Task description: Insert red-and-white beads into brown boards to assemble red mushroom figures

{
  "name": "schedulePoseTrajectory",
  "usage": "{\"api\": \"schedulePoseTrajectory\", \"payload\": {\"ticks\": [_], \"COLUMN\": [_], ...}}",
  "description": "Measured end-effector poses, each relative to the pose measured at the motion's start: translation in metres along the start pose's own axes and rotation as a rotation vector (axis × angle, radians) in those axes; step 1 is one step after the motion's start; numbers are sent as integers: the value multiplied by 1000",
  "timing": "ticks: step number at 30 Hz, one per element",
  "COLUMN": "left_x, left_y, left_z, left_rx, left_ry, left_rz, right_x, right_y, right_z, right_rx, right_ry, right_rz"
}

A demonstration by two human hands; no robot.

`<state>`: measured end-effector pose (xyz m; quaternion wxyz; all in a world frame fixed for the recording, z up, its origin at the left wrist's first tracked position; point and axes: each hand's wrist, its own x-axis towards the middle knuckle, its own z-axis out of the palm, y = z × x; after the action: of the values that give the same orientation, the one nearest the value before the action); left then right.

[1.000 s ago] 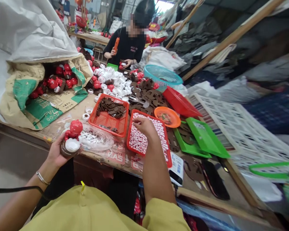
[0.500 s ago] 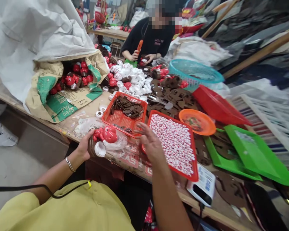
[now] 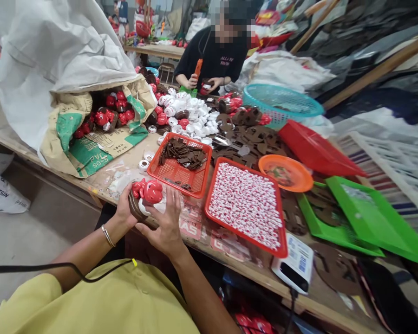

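My left hand (image 3: 125, 208) is closed round a toy figure (image 3: 146, 191), glossy red on top with a brown base and a white part at its side. Against the figure's white side rests my right hand (image 3: 167, 221), its fingers spread and pointing away from me. Whether anything small sits under the right fingers is hidden. Just beyond the hands stands a red mesh basket (image 3: 160, 174) with brown pieces in it. To its right lies a red tray (image 3: 209, 211) filled with small white-and-red parts.
A sack (image 3: 81, 155) of red toys lies open at the left. White parts (image 3: 191, 111) are heaped mid-table near a co-worker (image 3: 212, 60). Farther right are a blue basket (image 3: 282, 104), an orange plate (image 3: 304, 178), green trays (image 3: 379, 218) and a white device (image 3: 294, 264).
My right hand has moved left from beside the red tray to the toy figure. The figure has tilted slightly in my left hand, which keeps its hold.
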<state>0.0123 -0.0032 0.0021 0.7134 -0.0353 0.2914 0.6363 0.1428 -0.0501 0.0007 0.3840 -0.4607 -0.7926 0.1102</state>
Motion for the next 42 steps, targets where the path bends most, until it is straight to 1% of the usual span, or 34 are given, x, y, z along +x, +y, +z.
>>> {"api": "schedulePoseTrajectory", "payload": {"ticks": [3, 5, 8, 9, 11, 13, 15, 17, 18, 19, 20, 21, 23, 24, 25, 26, 27, 28, 29, 30, 32, 33, 35, 39, 42], "left_x": [-4, -12, -30, -35, -41, -40, -35, -28, -25, -22, -19, -18, -16, -16, -17, -18, -19, -20, -21, -23, -28, -30, -34, -38, -38], "left_y": [-1, 3, 11, 13, 14, 10, 3, -3, -4, -5, -4, -2, 2, 4, 5, 4, 3, 0, -3, -6, -12, -13, -14, -11, -13], "left_z": [3, 6, 11, 12, 13, 13, 12, 12, 11, 10, 8, 5, 0, -2, -4, -5, -4, -3, -1, 1, 6, 7, 8, 6, 4], "left_rx": [12, 58, 152, 173, 209, 245, 277, 308, 318, 325, 328, 329, 341, 355, 372, 390, 407, 422, 434, 443, 449, 449, 444, 470, 486], "left_ry": [20, -35, -230, -278, -328, -331, -288, -160, -88, -25, 19, 46, 72, 84, 93, 96, 96, 93, 87, 78, 56, 46, 33, 49, 51], "left_rz": [50, 24, -80, -96, -105, -127, -149, -156, -165, -186, -213, -242, -293, -314, -333, -353, -371, -384, -393, -401, -428, -447, -481, -476, -454], "right_x": [-3, -5, -4, -2, 2, 3, -1, -9, -13, -17, -21, -23, -25, -24, -23, -20, -17, -13, -9, -6, 0, 3, 5, 4, 5], "right_y": [6, 9, 13, 14, 13, 8, 1, 0, 4, 12, 23, 38, 75, 95, 114, 131, 146, 157, 165, 171, 179, 183, 190, 204, 203], "right_z": [5, 5, -5, -11, -22, -28, -27, -24, -27, -33, -44, -59, -97, -115, -130, -140, -145, -145, -141, -135, -124, -122, -125, -152, -163], "right_rx": [135, 327, 778, 949, 1265, 1480, 1570, 1518, 1430, 1284, 1074, 813, 189, -64, -229, -314, -343, -335, -306, -270, -203, -166, -84, 123, 345], "right_ry": [-34, 7, 140, 195, 268, 235, 101, -47, -106, -133, -113, -56, 135, 164, 98, 3, -79, -148, -184, -192, -165, -138, -50, 183, 299], "right_rz": [61, 190, 443, 509, 603, 687, 768, 822, 830, 828, 822, 813, 792, 798, 814, 836, 849, 855, 853, 846, 837, 839, 853, 905, 947]}}
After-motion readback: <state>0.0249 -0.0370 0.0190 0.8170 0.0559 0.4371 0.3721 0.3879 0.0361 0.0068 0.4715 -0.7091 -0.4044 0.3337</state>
